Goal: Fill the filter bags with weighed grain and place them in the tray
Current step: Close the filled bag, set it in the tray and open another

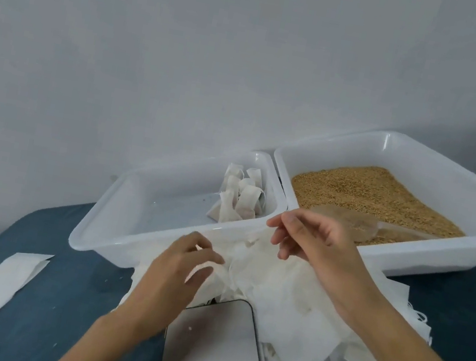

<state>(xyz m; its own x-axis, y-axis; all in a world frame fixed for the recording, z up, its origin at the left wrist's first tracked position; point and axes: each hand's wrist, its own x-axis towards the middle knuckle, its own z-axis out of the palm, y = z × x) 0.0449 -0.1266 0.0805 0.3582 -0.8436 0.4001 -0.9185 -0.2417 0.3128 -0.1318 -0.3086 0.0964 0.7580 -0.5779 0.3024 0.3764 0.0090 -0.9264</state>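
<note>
The heap of empty filter bags (284, 287) lies under both my hands: my left hand (179, 268) pinches one bag's edge, my right hand (312, 241) pinches another's top. Just beyond my left fingers sits the tray (101, 229) holding filled bags (240, 196); past my right, the grain (371, 191) tray. No writing shows.
</note>
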